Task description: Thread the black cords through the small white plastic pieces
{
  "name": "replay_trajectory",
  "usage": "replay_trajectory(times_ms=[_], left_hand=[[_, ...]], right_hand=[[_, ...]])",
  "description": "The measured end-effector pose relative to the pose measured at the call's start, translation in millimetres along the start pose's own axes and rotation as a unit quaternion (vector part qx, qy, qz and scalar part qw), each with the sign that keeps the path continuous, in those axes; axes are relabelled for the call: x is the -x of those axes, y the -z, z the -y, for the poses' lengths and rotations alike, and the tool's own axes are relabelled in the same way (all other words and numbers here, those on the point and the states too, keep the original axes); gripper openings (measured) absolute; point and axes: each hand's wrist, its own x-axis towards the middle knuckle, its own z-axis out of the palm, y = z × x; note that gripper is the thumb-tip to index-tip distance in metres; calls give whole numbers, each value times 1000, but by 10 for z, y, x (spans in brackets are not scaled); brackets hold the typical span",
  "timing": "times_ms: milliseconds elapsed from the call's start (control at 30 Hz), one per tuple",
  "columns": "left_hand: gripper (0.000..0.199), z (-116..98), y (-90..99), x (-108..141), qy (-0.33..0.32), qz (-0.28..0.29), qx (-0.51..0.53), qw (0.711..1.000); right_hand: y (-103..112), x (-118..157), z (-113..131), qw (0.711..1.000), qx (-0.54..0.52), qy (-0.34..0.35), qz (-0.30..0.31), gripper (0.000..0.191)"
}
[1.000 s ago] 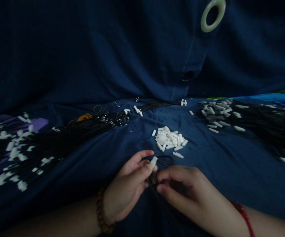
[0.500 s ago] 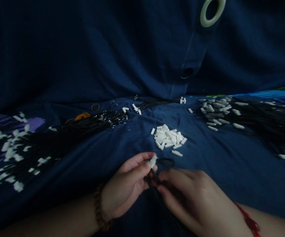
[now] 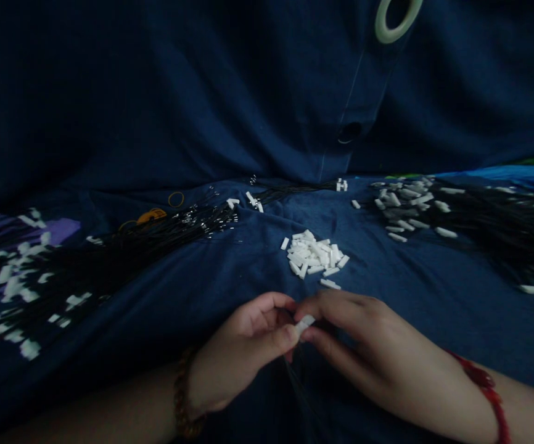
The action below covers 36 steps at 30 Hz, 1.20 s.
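White plastic tab point(image 3: 304, 325) sat pinched between my two hands, just above navy cloth point(image 3: 438, 327). The left hand point(image 3: 243, 345), with a bead bracelet point(image 3: 182, 394), and the right hand point(image 3: 364, 339), with a red cord point(image 3: 484, 379), each clenched a firm grip on it. Thin black cords point(image 3: 297, 385) trailed faintly below. I judged the step in hand as seating cord in the tab; the next move called for a steady pinch. The tab looked clean, near a heap of matching tabs point(image 3: 313, 254).
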Motion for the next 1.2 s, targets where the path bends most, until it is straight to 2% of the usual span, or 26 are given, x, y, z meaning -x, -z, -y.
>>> replay_trajectory(times_ms=[133, 300, 400, 633, 800, 967, 1100, 1200], left_hand=[[23, 6, 14, -6, 10, -6, -51, 999], [24, 23, 21, 0, 18, -50, -38, 998], [23, 37, 20, 11, 4, -73, -39, 997], [21, 59, 13, 23, -17, -87, -68, 994], [17, 47, 23, 16, 2, -58, -57, 997], [15, -11, 16, -12, 21, -27, -58, 998], [23, -30, 6, -22, 33, -23, -63, 997], [21, -18, 9, -23, 35, -35, -69, 996]], right_hand=[[32, -6, 2, 1000, -8, -8, -20, 16], [75, 7, -9, 996, 1, -15, -91, 12], [58, 2, 0, 997, -23, -15, -65, 10], [2, -17, -5, 996, -79, -40, -25, 11], [-1, -21, -24, 995, -96, -24, -22, 12], [10, -38, -69, 992, -119, -42, -28, 11], [15, -39, -87, 993, -107, -35, -35, 12], [21, -35, -74, 994, -102, -28, -30, 14]])
